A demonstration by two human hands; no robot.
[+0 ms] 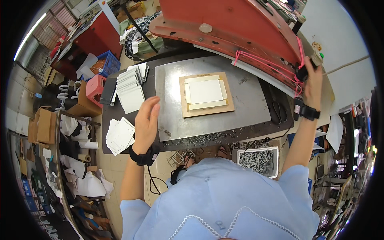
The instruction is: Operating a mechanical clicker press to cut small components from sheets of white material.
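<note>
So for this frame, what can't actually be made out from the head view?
- Right hand: its fingers wrap a dark handle on the red press lid; the grip itself is hidden.
- Left hand: seen from the back, palm hidden; touching the metal plate or not is unclear.
- White sheet on the brown board: any cut lines are too small.
- Floor clutter at left: bent and blurred by the fisheye rim.

Brown cardboard boxes stand on the floor at the far left, rectangular and closed. A further open cardboard box of the same brown sits just right of them, beside a small pink stool. More cardboard boxes stand at the top, behind the red machine. No labels, signs or screens can be made out.
</note>
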